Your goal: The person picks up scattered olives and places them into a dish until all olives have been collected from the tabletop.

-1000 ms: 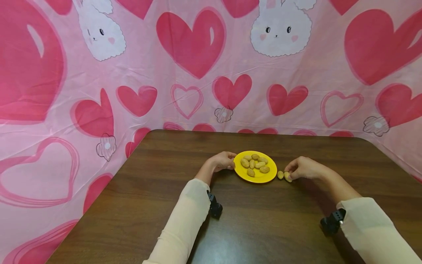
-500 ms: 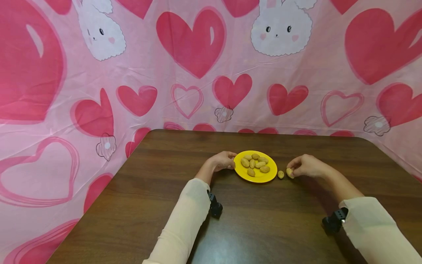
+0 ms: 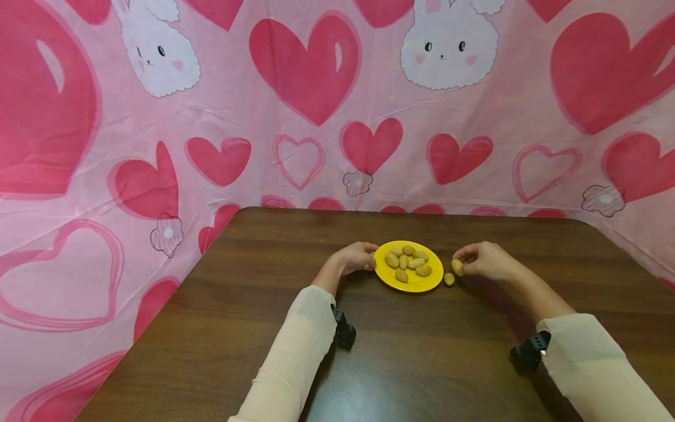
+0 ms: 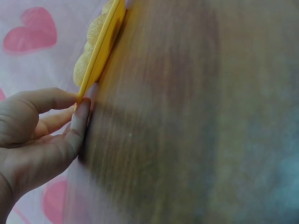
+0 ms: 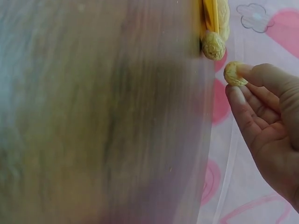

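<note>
A round yellow plate (image 3: 411,285) lies on the table, bearing several tan, oval, nut-like pieces with rough surfaces. At its left side, my left hand (image 3: 355,258) pinches the rim between thumb and fingers; the left wrist view shows this grip on the plate edge (image 4: 96,65). To the right of the plate, my right hand (image 3: 490,261) holds one nut-like piece (image 3: 457,267) between thumb and fingertips, raised off the table in the right wrist view, where the held piece (image 5: 233,73) looks wrinkled. Another nut-like piece (image 3: 449,279) sits on the table beside the plate's right rim.
The dark brown wooden table (image 3: 411,363) reaches back to a pink cloth (image 3: 316,105) printed with hearts and rabbits. Each wrist wears a small black camera, such as the left wrist camera (image 3: 344,333).
My right hand has lifted one nut-like piece from beside the other on the table, first shifting slightly right, then up and left toward the plate. The left hand and plate stay put.
</note>
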Demonstrator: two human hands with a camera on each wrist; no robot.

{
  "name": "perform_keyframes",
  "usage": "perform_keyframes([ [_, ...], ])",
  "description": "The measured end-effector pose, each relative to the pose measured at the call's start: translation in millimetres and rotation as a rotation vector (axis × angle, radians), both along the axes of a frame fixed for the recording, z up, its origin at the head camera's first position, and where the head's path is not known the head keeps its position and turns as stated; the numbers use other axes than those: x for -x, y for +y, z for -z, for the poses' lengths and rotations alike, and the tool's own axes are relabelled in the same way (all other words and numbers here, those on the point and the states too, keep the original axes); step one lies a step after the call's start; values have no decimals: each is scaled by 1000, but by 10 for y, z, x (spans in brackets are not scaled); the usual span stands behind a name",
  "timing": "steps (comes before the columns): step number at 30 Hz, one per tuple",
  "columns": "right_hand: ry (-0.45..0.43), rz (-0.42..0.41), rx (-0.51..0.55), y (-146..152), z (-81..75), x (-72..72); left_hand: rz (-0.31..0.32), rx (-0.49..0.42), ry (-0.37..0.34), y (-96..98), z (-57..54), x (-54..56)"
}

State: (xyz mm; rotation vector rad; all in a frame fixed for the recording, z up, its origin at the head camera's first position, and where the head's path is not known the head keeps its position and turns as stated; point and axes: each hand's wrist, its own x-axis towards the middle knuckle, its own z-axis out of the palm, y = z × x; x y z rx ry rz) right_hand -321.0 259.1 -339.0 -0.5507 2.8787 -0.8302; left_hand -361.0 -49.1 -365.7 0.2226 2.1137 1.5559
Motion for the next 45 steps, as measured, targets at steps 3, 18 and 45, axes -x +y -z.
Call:
perform_keyframes([
  [3,-3,5,24,-25,-11,5,2,4,4,0,4,2],
  [18,28,-14,55,-185,-24,7,-2,2,-13,-3,-14,-8],
  [45,-13,-128,59,-558,-28,44,7,-8,6,-22,4,19],
])
